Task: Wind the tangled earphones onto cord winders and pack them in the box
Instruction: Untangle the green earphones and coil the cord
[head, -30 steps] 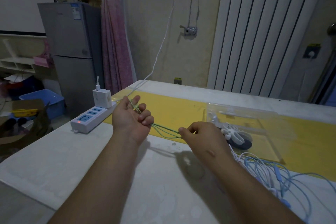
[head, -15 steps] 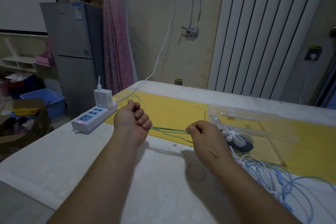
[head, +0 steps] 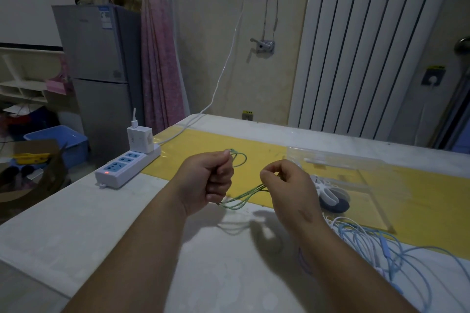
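Coiling green cord (head: 239, 201) | gripped by L fist (head: 208, 181), pinched by R hand (head: 284, 185) | light, limp, snag-prone; best held nr loops.

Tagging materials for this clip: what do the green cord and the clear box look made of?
Green cord: apparently thin rubbery plastic sheathing, matte; it sags in soft loops between the left hand and right hand. Clear box: seemingly rigid transparent plastic, glossy; the yellow mat shows through its walls.
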Motion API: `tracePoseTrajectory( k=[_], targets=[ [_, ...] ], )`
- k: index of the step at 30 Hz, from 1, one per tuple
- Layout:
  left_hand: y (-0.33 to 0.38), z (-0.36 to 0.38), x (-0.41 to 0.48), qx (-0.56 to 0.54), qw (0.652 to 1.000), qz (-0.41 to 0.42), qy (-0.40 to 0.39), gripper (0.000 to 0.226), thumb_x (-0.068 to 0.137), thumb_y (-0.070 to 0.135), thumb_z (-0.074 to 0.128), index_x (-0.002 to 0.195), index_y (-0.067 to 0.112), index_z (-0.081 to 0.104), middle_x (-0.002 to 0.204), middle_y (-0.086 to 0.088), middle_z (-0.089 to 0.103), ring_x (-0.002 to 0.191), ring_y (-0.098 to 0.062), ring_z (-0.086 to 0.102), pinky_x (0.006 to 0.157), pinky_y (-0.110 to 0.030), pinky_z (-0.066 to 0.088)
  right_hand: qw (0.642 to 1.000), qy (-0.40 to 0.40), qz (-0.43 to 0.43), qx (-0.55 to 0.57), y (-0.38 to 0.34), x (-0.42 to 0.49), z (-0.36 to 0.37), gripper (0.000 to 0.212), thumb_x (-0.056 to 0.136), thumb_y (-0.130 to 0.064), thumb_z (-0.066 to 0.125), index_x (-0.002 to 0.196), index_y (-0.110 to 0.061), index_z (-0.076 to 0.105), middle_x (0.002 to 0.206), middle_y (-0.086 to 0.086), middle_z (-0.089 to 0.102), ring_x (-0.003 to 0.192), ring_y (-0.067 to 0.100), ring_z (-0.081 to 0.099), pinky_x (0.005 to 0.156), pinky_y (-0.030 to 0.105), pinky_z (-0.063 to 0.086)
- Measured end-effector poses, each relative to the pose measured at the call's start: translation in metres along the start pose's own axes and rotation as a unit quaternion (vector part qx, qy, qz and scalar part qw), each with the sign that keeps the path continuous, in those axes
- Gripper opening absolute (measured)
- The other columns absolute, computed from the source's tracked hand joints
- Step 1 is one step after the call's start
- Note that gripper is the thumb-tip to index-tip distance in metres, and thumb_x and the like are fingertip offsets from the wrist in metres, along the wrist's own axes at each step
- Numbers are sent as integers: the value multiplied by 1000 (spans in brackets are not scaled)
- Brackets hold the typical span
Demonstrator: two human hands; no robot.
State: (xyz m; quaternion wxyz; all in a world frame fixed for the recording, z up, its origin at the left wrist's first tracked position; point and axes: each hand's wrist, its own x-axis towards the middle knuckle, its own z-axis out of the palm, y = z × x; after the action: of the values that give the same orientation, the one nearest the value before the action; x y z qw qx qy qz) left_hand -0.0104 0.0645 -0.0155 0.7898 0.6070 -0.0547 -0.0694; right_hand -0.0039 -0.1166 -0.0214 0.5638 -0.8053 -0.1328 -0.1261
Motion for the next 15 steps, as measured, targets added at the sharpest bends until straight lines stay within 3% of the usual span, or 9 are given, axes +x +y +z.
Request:
tracePoseTrajectory(
  k=[1,5,8,10,12,15],
  targets=[
    [0,0,-1,9,1000,-1,-12,36,86,35,47,58,18,34,58,1,16,52,-13,7,44,-19,6,1000,-8,0,18,0,0,0,2,85,-26,63,84,-26,64,53,-13,50,53,5,44,58,30,38],
    [-2,1,-1,48,997,-15,-52,37,87,34,50,58,19,33,59,1,14,52,-11,8,44,-19,6,997,-60,-15,54,0,-2,2,29,86,-27,66,114,-32,60,62,-9,39,53,4,38,62,30,37],
    [-3,3,-2,74,993,-49,-74,36,84,36,48,56,19,33,60,0,13,51,-11,8,46,-22,2,994,-102,-24,40,0,-1,3,41,87,-28,65,125,-41,53,67,-7,38,57,5,39,62,26,37],
    [-4,5,-2,88,991,-63,-79,36,84,37,48,55,19,33,59,0,14,52,-11,8,47,-23,1,993,-110,-29,17,1,0,4,36,90,-28,61,123,-42,56,65,-11,42,58,5,42,62,26,37],
    [-4,6,-1,93,990,-66,-79,36,83,37,48,55,19,34,59,0,14,52,-12,8,47,-24,2,994,-102,-38,-14,2,2,7,19,93,-30,57,108,-40,63,58,-12,47,56,4,43,61,27,36],
    [-3,6,-2,89,991,-71,-74,36,83,38,48,55,19,36,61,-1,14,51,-12,10,47,-23,3,992,-105,-39,-54,2,2,8,9,94,-31,55,92,-27,63,60,-9,52,57,9,45,60,31,37]
  ],
)
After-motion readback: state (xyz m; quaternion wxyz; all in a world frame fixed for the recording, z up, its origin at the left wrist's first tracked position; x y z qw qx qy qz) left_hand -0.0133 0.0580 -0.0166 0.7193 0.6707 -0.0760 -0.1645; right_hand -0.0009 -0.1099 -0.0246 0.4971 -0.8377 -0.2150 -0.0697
